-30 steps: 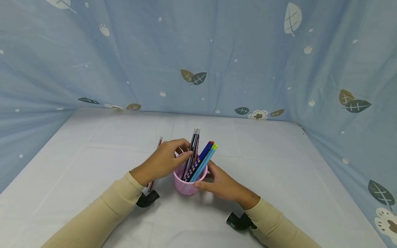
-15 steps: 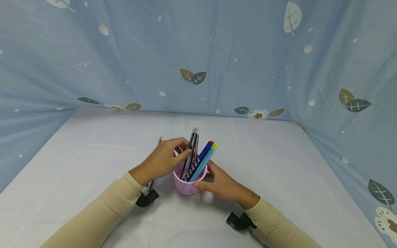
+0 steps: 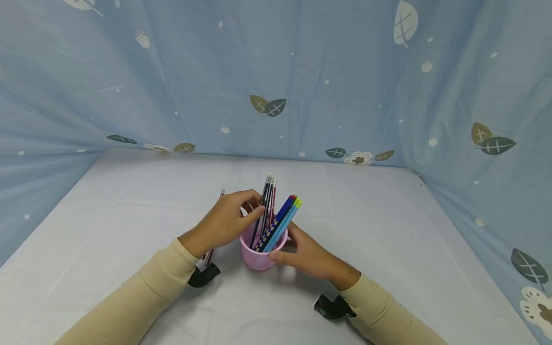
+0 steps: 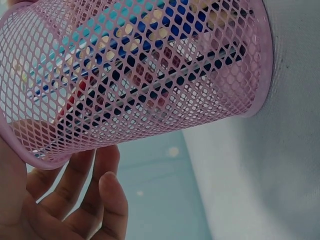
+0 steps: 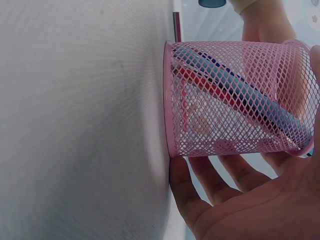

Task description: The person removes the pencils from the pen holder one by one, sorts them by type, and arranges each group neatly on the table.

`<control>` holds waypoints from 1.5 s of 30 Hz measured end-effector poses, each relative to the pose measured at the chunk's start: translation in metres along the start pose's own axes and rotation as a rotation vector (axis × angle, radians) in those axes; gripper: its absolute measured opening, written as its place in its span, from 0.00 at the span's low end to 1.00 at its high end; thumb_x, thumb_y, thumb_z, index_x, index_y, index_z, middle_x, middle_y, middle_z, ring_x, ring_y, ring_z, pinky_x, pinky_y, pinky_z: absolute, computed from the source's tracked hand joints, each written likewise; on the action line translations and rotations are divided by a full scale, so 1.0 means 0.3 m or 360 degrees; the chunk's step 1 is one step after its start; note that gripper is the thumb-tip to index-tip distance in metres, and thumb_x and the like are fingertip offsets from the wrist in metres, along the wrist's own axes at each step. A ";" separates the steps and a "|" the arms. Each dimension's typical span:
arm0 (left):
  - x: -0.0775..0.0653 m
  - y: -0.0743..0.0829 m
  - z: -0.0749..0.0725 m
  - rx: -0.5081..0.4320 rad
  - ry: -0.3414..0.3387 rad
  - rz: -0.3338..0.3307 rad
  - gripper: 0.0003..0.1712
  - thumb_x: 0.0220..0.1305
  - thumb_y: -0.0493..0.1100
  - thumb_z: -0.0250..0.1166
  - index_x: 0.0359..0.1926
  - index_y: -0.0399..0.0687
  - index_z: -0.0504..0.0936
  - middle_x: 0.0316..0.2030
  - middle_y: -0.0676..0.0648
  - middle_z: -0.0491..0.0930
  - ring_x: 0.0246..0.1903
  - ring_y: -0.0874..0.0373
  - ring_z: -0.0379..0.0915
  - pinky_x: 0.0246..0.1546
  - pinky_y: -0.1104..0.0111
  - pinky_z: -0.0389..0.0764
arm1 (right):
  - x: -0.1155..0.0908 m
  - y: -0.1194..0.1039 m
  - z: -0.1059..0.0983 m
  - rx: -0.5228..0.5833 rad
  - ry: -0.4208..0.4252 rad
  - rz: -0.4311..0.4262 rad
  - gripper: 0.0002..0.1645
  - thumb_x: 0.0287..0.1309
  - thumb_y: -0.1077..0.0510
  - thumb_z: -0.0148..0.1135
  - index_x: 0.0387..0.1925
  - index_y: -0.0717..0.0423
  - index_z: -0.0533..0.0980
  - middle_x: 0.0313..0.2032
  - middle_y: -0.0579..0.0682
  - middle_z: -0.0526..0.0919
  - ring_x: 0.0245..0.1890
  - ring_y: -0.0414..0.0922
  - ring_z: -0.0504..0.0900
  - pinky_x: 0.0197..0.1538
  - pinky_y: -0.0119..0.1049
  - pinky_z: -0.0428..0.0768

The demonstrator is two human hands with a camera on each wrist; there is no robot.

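A pink mesh pencil cup stands upright on the white table. Inside it lean dark-striped pencils, a dark blue pencil with yellow dots and light blue pencils. My left hand reaches over the rim and pinches the dark pencils between thumb and fingers. In the left wrist view its other fingers hang outside the mesh. With my right hand I grip the cup from the right, thumb near the rim. The right wrist view shows the fingers of that hand along the cup's side.
Red-and-dark pencils lie on the table, partly hidden behind the left hand and wrist. Black wrist camera mounts sit under both sleeves. A blue leaf-patterned curtain hangs behind and beside the table.
The dark pencils in my left hand have shifted slightly left and up, spreading away from the blue ones. My right hand and the cup stay almost still.
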State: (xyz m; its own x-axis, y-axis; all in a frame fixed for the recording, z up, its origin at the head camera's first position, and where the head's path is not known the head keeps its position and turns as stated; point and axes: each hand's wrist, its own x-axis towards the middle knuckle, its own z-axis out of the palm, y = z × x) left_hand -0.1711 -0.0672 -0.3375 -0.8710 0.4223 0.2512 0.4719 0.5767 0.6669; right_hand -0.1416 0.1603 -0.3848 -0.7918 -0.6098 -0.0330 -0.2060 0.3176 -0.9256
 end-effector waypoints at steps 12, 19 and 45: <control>0.001 0.001 -0.001 -0.0014 -0.0011 -0.0003 0.07 0.72 0.47 0.61 0.46 0.52 0.82 0.38 0.56 0.84 0.38 0.62 0.78 0.40 0.66 0.81 | 0.000 0.000 0.000 -0.0012 0.0002 0.0005 0.59 0.60 0.35 0.65 0.80 0.39 0.40 0.75 0.48 0.60 0.71 0.51 0.69 0.70 0.54 0.68; -0.001 0.003 -0.005 -0.0010 -0.0006 -0.0024 0.07 0.72 0.48 0.60 0.45 0.54 0.82 0.37 0.57 0.83 0.38 0.62 0.78 0.40 0.66 0.81 | 0.002 0.003 0.000 -0.0016 -0.0006 -0.0016 0.58 0.61 0.36 0.64 0.80 0.37 0.39 0.75 0.48 0.59 0.71 0.50 0.68 0.70 0.54 0.69; 0.002 -0.002 0.002 -0.0015 0.0004 -0.0003 0.08 0.72 0.48 0.60 0.46 0.52 0.82 0.38 0.54 0.84 0.39 0.61 0.79 0.42 0.64 0.82 | 0.001 -0.002 0.003 -0.0019 0.0010 0.0009 0.59 0.60 0.35 0.64 0.80 0.39 0.39 0.75 0.48 0.61 0.70 0.51 0.70 0.69 0.53 0.69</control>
State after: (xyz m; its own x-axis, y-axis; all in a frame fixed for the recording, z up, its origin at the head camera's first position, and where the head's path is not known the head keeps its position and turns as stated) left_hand -0.1718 -0.0670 -0.3382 -0.8722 0.4194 0.2516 0.4690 0.5710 0.6738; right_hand -0.1412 0.1595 -0.3846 -0.7967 -0.6033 -0.0357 -0.2084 0.3297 -0.9208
